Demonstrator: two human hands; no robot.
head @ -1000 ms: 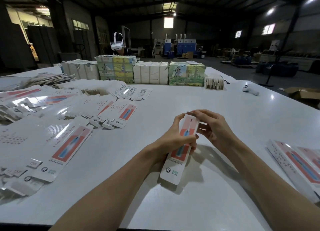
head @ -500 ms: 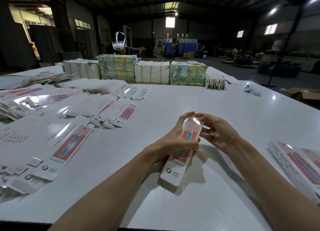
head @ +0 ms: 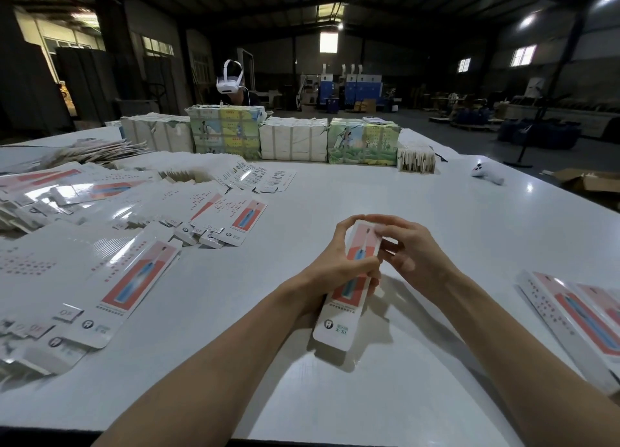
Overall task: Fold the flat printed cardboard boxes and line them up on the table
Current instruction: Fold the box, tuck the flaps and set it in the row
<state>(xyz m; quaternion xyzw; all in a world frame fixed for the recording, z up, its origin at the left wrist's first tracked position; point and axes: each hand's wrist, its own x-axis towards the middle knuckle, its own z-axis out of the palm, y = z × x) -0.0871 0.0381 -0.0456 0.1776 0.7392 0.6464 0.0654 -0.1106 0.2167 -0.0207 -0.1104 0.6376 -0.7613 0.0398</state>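
Note:
A narrow white and red printed box [head: 342,309] with a blue toothbrush picture is held tilted above the white table [head: 402,211]. My left hand [head: 339,262] grips its middle from the left, fingers curled round it. My right hand [head: 406,248] pinches the box's far top end with its fingertips. Flat printed boxes [head: 127,279] lie spread in overlapping heaps on the left half of the table. Two folded boxes [head: 577,315] lie side by side at the right edge.
Wrapped bundles of packs [head: 292,138] stand in a row along the far side, with a small stack of cards [head: 416,159] at their right end. A white controller [head: 488,174] lies far right. A person wearing a headset [head: 229,82] is behind the bundles.
My hands and the box have stayed in nearly the same place. My right hand's fingers have shifted slightly on the box's top end.

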